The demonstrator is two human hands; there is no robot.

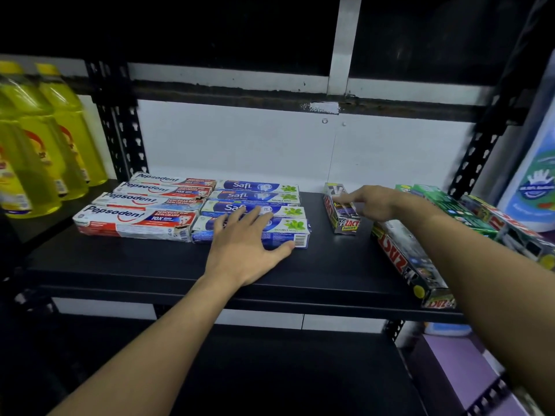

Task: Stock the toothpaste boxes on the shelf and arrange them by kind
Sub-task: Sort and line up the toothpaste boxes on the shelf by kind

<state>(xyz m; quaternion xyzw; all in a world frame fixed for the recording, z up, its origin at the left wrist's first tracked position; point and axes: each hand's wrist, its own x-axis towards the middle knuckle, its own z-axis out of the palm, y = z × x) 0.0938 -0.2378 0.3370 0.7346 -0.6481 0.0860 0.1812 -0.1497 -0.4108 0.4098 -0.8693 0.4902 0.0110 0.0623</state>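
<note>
While both arms reach over it, the black shelf (pixel 150 259) carries all the toothpaste, w/ bare board in front of and between the hands. Well to the left of the left hand stand the yellow bottles (pixel 45 145), on the next bay. Beyond the right forearm, at the far right, a white-blue bottle (pixel 534 187) stands, blurred.

Just left of the left hand lie the Pepsodent boxes (pixel 144 205), 4 pcs, flat, side by side in one block from front to back. Touching them on the right, the Safi boxes (pixel 258 190), also 4 pcs, lie the same way; so these 2 kinds are already grouped.

Under the right forearm a long Zact box (pixel 405 259) lies at an angle, its near end over the shelf's front edge. Right of that arm the green boxes (pixel 444 202) and approx. 2 more red-black boxes (pixel 516 232) lie loosely, not sorted.

The left hand (pixel 243 244) lies flat on the front Safi box (pixel 288 229), fingers straight and spread wide, thumb at the barcode end.

The right hand (pixel 378 202) reaches toward the back; its index finger is stretched onto the small Zact box (pixel 345 220), which lies apart, between both hands. Whether this hand grips the box or only touches it, I cannot tell.
</note>
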